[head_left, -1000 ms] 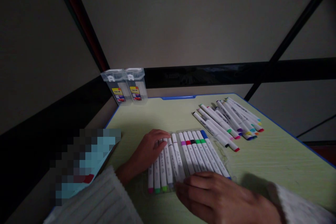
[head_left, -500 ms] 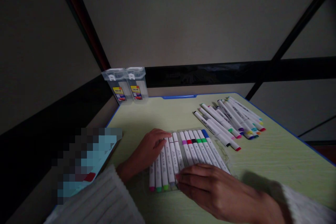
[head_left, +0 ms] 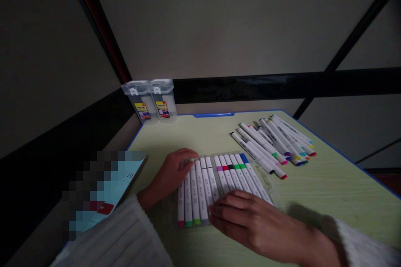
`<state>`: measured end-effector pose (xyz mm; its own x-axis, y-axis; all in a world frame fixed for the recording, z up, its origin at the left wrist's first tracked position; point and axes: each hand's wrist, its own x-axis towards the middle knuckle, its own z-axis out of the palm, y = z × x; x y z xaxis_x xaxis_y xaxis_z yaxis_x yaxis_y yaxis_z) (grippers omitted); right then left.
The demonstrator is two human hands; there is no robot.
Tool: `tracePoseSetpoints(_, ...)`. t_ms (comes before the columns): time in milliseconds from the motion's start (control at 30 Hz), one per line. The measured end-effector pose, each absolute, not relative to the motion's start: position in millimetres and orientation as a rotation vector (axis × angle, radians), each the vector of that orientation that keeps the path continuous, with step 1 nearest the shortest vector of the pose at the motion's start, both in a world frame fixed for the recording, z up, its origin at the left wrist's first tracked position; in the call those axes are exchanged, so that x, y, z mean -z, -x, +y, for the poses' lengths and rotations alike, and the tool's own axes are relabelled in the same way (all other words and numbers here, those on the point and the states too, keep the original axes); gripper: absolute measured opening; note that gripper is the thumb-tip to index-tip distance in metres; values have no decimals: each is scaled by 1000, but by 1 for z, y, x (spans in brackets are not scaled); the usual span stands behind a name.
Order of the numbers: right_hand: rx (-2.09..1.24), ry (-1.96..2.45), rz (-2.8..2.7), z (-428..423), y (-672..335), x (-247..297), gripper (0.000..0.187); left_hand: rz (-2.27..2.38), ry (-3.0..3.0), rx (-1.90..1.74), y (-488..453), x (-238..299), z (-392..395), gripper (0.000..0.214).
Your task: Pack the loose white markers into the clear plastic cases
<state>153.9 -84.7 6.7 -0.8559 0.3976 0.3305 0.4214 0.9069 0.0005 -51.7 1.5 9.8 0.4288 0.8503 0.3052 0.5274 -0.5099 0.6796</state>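
I see the marker row [head_left: 216, 179] low in the centre of the frame on the table [head_left: 328, 183]. The pens lie side by side, long axes running bottom to top, the right ones leaning upper left. My left hand [head_left: 171, 175] rests loosely curled fingers on its left edge. My right hand [head_left: 250, 223] lays its fingers flat and together across the lower ends, gripping nothing.

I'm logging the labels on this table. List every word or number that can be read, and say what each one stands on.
"20": on the blue paper at the table's left edge; the rest of it is pixelated.
Yellow and red labels on the two clear boxes: too small to read.
Print on the barrels of the row of markers: blurred, unreadable.
Print on the loose markers: too small to read.
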Motion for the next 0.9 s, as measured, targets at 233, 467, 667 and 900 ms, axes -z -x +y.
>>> tracePoseSetpoints(233, 102, 635, -2759, -81, -159, -8, 25, 1349, -2176, -866, 59, -8, 8, 20)
tracePoseSetpoints(467, 133, 613, -2779, -81, -160, -6, 25, 1395, -2282, -828, 58, 3, 8, 25)
tracePoseSetpoints(667, 169, 533, -2783, -83, -155, -3, 30, 1399, -2289, -801, 57, 3, 7, 27)
tracePoseSetpoints(900, 115, 621, -2791, -82, -148, -3, 33, 1404, -2321, -798, 55, 4, 5, 23)
